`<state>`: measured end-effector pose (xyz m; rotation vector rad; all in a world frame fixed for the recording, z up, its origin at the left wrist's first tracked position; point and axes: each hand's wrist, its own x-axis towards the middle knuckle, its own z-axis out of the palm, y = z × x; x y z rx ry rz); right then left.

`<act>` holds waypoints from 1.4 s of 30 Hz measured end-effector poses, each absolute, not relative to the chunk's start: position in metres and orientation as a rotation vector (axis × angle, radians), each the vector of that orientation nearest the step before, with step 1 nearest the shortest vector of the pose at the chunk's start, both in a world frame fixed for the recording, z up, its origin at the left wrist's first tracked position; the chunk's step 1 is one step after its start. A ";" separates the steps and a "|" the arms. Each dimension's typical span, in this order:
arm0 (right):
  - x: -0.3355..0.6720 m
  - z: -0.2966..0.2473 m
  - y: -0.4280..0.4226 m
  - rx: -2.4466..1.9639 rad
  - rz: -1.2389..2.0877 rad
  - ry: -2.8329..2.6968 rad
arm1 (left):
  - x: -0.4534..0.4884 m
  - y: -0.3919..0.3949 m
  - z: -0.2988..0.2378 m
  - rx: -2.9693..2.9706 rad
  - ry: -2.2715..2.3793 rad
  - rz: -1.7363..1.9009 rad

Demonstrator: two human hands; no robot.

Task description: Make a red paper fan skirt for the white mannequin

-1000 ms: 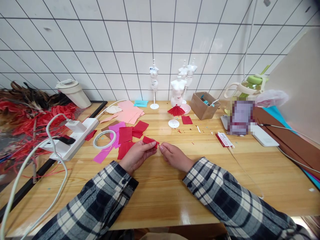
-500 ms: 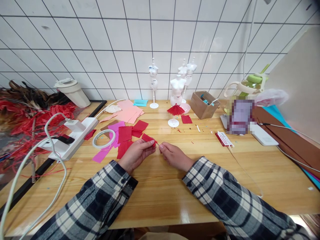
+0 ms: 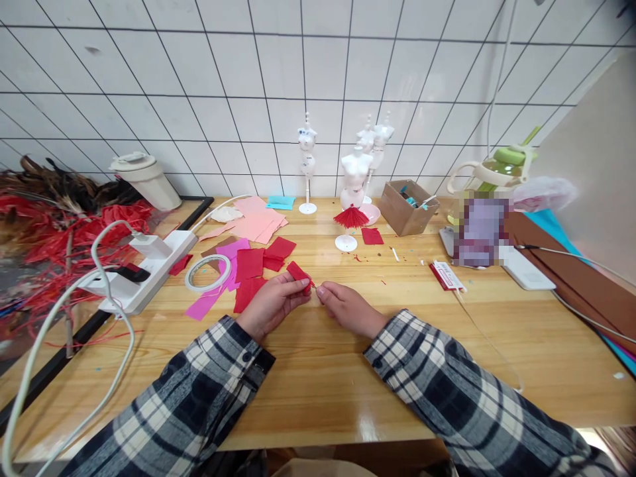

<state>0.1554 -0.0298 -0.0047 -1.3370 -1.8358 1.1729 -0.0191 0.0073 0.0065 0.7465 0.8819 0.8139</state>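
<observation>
My left hand (image 3: 277,299) pinches a small piece of red crepe paper (image 3: 297,271) between thumb and fingers. Close by on the right, my right hand (image 3: 348,306) is closed in a pinch on a thin, short thing at the paper's edge, too small to name. Left of my hands lie several red paper pieces (image 3: 249,264), magenta strips (image 3: 211,301) and a roll of tape (image 3: 189,283). Behind my hands stands a white dress form (image 3: 356,172) with a red fringed skirt (image 3: 350,216); a red square (image 3: 372,236) lies beside it.
A white power strip (image 3: 171,255) with cables runs along the left. Pink paper sheets (image 3: 256,222), another white dress form (image 3: 307,165) and a small brown box (image 3: 410,218) are at the back. A phone (image 3: 479,232) and a red-and-white packet (image 3: 447,276) sit at right.
The red paper in my left hand has tilted more upright. Both hands stay nearly in place, and the whole view has shifted slightly.
</observation>
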 end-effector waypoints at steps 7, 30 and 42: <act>0.154 -0.004 -0.030 -1.338 1.197 -1.827 | -0.019 0.008 0.007 0.776 0.880 0.796; 0.155 -0.003 -0.029 -1.367 1.188 -1.854 | -0.020 0.009 0.006 0.735 0.890 0.808; 0.154 -0.009 -0.033 -1.372 1.146 -1.796 | -0.019 0.008 0.008 0.730 0.905 0.817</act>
